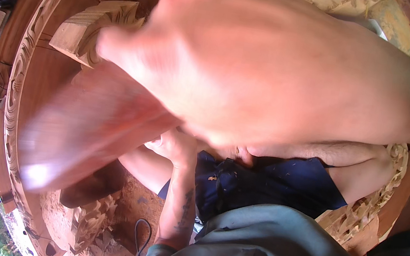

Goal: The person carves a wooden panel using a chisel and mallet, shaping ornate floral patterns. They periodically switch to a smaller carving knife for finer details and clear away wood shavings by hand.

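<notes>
right hand [181,44], large and blurred, had its fingers closed, apparently around a reddish wooden mallet [103,128] slanting down-left beneath it, though the contact was hidden; a carved wooden block [79,27] showed just above the mallet. that wood looked stiff and likely hefty, best held firmly at the end under the hand. the left hand [177,148] showed just beside that end, but what its fingers gripped, if anything, could not be told.
</notes>
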Available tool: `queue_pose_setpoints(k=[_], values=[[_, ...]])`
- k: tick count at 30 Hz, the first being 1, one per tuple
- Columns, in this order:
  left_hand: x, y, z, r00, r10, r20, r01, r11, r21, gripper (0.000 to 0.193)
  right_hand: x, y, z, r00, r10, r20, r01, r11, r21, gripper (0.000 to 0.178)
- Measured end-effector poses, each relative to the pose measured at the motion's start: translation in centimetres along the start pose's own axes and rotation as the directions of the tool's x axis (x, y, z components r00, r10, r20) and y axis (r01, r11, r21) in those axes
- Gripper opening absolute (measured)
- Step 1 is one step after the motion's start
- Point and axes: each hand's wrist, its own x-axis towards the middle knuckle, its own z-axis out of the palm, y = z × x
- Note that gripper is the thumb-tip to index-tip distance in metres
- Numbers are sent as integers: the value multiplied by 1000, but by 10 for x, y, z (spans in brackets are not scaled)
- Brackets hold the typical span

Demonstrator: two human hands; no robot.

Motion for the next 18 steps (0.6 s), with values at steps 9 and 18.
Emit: queue_pose_setpoints(k=[9,18], values=[[-1,-46,8,955,288,77,-297,902,313,33,12,-26,-14,943,319,95,-327,942,76,37],[38,-8,-60,975,-138,-175,88,959,-268,51,-21,-46,-5,758,549,353,-563,823,-71,65]])
